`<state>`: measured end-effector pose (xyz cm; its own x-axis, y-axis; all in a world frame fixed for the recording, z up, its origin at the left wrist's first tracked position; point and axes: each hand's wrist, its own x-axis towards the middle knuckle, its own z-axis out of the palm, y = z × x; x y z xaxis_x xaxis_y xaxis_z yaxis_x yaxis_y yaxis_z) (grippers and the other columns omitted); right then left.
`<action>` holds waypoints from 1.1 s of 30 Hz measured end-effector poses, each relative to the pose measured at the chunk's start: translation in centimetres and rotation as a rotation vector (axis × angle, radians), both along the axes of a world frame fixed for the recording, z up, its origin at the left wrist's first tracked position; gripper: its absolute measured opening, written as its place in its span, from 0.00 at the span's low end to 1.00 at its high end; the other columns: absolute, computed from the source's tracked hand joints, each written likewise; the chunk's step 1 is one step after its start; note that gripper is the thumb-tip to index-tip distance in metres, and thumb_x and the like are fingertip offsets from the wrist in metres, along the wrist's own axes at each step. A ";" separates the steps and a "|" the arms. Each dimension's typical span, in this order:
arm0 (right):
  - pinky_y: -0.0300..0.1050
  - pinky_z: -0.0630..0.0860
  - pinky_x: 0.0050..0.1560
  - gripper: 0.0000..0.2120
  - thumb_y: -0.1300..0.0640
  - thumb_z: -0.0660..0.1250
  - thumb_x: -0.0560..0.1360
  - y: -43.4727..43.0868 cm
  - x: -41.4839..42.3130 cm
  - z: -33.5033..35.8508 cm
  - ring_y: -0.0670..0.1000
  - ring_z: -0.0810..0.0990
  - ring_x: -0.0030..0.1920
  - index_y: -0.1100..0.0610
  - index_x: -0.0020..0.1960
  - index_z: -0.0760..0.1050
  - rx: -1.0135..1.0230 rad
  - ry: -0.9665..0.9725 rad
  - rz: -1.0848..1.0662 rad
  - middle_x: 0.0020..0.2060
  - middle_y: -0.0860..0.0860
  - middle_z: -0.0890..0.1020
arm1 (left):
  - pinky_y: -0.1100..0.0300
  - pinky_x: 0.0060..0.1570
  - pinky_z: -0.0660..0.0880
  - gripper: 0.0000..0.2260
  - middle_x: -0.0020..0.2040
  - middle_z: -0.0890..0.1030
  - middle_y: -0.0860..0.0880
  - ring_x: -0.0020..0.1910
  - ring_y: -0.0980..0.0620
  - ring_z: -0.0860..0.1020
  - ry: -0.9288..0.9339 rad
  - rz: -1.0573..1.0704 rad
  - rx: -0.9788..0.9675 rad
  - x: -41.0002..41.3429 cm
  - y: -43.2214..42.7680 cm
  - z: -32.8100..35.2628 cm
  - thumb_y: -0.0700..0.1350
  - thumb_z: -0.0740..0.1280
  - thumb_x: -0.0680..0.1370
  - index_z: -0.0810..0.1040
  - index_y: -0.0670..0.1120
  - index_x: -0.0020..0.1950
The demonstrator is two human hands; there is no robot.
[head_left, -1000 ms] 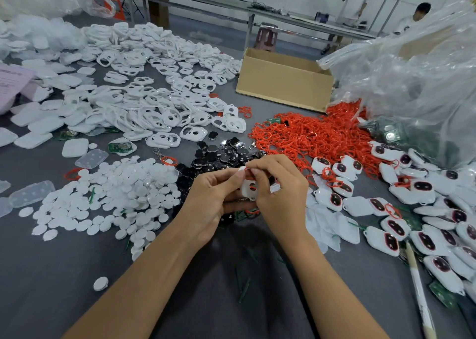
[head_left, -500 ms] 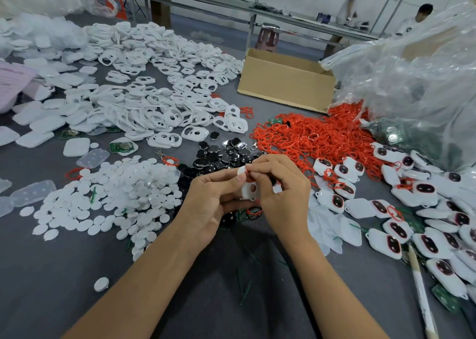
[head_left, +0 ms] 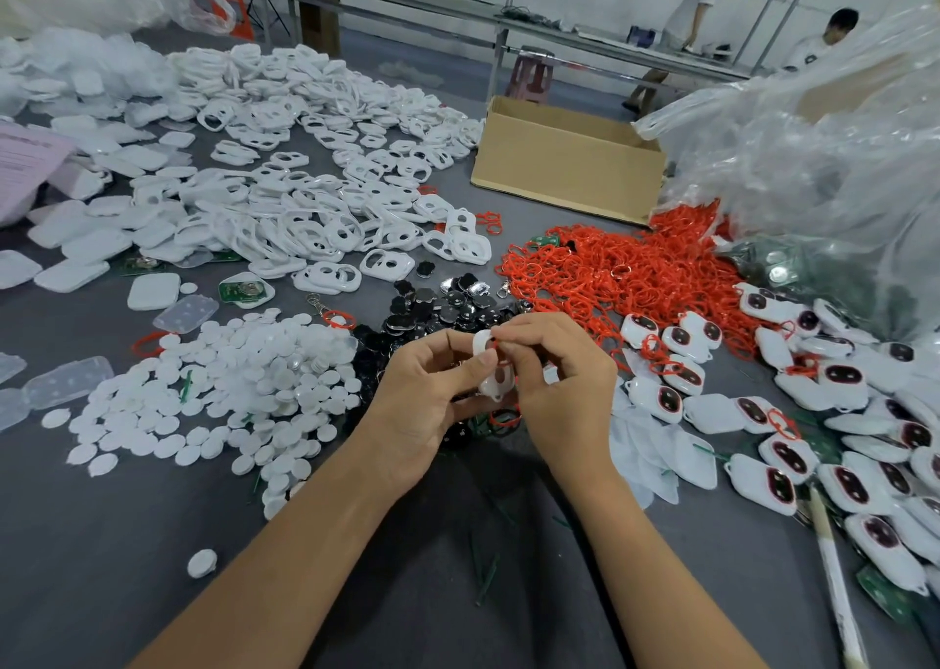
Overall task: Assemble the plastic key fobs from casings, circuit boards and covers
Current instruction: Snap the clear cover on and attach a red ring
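The left hand grips one white key fob above the middle of the tabletop, and the right hand pinches a red ring at its top end. Many finished fobs lie along the right edge. Big heaps of white casings, round covers and loose red rings wait at the far and left sides, so I judge that most of the work is left.

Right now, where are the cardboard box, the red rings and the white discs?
cardboard box (head_left: 564, 175), head view, front wall.
red rings (head_left: 636, 272), head view, middle of heap.
white discs (head_left: 244, 378), head view, middle of pile.
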<state>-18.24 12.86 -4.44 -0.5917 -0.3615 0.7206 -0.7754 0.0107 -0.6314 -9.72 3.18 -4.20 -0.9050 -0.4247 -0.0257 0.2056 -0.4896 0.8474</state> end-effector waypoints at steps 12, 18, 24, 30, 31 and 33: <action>0.34 0.72 0.42 0.07 0.70 0.66 0.72 0.0 0.5 -0.4 0.43 0.78 0.39 0.60 0.44 0.80 0.036 -0.060 -0.127 0.38 0.48 0.81 | 0.61 0.39 0.80 0.04 0.39 0.84 0.44 0.38 0.51 0.83 -0.039 0.183 -0.201 -0.2 1.1 -0.3 0.42 0.70 0.75 0.80 0.42 0.46; 0.32 0.72 0.40 0.10 0.70 0.66 0.72 0.1 0.4 -0.1 0.42 0.78 0.37 0.56 0.42 0.80 0.076 -0.095 -0.129 0.35 0.43 0.80 | 0.61 0.38 0.80 0.03 0.36 0.84 0.48 0.36 0.54 0.82 -0.046 0.198 -0.271 -0.2 1.1 -0.4 0.40 0.70 0.75 0.80 0.41 0.46; 0.26 0.69 0.40 0.10 0.70 0.66 0.72 0.0 0.3 0.0 0.39 0.78 0.37 0.56 0.42 0.80 0.105 -0.112 -0.122 0.35 0.44 0.81 | 0.59 0.39 0.81 0.05 0.38 0.84 0.46 0.37 0.53 0.82 -0.076 0.198 -0.266 -0.2 1.0 -0.5 0.41 0.69 0.76 0.80 0.39 0.48; 0.33 0.70 0.43 0.07 0.71 0.65 0.72 -0.2 0.6 -0.5 0.46 0.76 0.41 0.61 0.43 0.78 0.115 0.063 -0.136 0.38 0.49 0.79 | 0.61 0.37 0.79 0.03 0.41 0.84 0.40 0.39 0.50 0.82 -0.086 0.218 -0.250 -0.2 1.1 -0.5 0.40 0.68 0.77 0.80 0.40 0.47; 0.35 0.71 0.43 0.07 0.71 0.65 0.72 -0.2 0.6 -0.5 0.47 0.76 0.41 0.61 0.43 0.78 0.112 0.081 -0.127 0.39 0.50 0.79 | 0.60 0.37 0.80 0.04 0.43 0.83 0.38 0.39 0.49 0.82 -0.087 0.215 -0.238 -0.2 1.1 -0.5 0.40 0.68 0.77 0.80 0.40 0.47; 0.37 0.72 0.43 0.07 0.71 0.65 0.72 -0.3 0.5 -0.6 0.48 0.76 0.42 0.61 0.43 0.77 0.105 0.097 -0.105 0.39 0.50 0.79 | 0.60 0.37 0.80 0.03 0.43 0.83 0.37 0.39 0.48 0.82 -0.085 0.199 -0.199 -0.1 1.0 -0.4 0.40 0.68 0.77 0.80 0.40 0.46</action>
<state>-17.70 12.58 -5.05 -0.5598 -0.3773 0.7377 -0.8237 0.1567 -0.5449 -9.79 4.17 -4.59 -0.8013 -0.5983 0.0038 0.2054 -0.2690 0.9410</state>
